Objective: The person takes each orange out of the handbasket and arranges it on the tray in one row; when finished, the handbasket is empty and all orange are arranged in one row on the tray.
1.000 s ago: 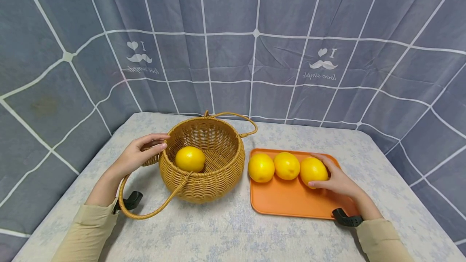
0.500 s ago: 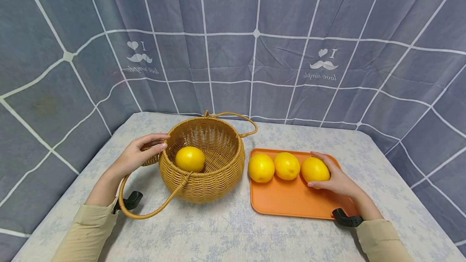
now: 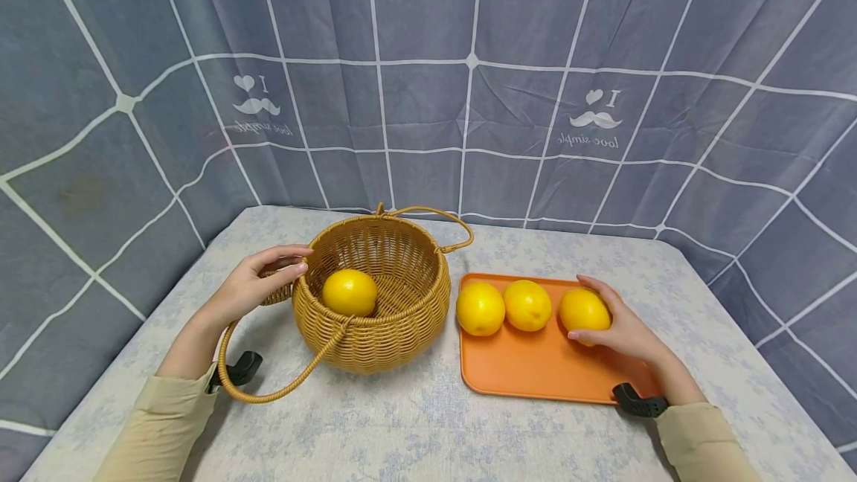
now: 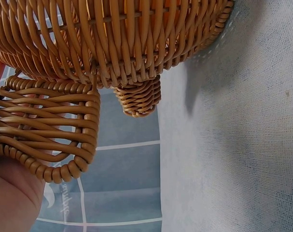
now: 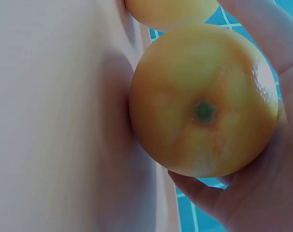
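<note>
A woven wicker basket point(image 3: 395, 341) stands left of centre with one yellow fruit point(image 3: 349, 292) inside. My left hand point(image 3: 251, 285) holds the woven handle tab point(image 4: 45, 130) at the basket's left rim; the basket wall point(image 4: 112, 43) fills the left wrist view. An orange tray point(image 3: 535, 370) lies to the right with three yellow fruits in a row. My right hand point(image 3: 623, 329) grips the rightmost fruit point(image 3: 584, 310), thumb in front and fingers behind. The right wrist view shows that fruit point(image 5: 202, 101) cupped in the hand point(image 5: 262, 198) against the tray point(image 5: 49, 121).
The other two fruits point(image 3: 480, 309) point(image 3: 527, 305) touch each other at the tray's left. The basket's long handle point(image 3: 268, 393) loops down onto the pale tablecloth point(image 3: 415, 430). A grey checked curtain point(image 3: 428, 95) closes the back and sides.
The right hand has drawn the rightmost fruit a little to the right, opening a gap from the middle fruit. The left hand and basket have not moved.
</note>
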{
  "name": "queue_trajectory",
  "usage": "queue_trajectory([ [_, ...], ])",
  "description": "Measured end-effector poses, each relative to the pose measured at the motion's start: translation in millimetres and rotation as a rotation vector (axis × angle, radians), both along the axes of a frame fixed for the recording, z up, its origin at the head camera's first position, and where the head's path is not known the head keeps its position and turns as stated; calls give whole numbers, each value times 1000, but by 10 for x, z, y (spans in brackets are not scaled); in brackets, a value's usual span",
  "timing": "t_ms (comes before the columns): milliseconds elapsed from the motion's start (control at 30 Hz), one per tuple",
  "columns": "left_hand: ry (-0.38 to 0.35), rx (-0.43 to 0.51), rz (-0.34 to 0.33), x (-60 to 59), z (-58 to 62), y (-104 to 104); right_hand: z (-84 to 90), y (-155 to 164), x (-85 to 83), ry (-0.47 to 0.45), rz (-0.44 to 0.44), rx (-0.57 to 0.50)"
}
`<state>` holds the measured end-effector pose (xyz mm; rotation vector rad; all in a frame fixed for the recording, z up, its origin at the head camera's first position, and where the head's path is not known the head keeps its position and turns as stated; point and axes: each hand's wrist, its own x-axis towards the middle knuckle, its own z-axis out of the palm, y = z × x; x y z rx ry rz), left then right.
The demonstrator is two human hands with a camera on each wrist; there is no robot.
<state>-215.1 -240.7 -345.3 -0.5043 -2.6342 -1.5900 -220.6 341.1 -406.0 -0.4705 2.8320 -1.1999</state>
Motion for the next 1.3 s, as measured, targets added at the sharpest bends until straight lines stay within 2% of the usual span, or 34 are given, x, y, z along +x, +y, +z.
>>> queue_trajectory([
  [933, 11, 5, 3, 9, 4, -5, 136, 20, 23, 84, -18, 10],
  [1300, 13, 6, -10, 6, 1, 6, 329, 21, 60, 90, -19, -13],
])
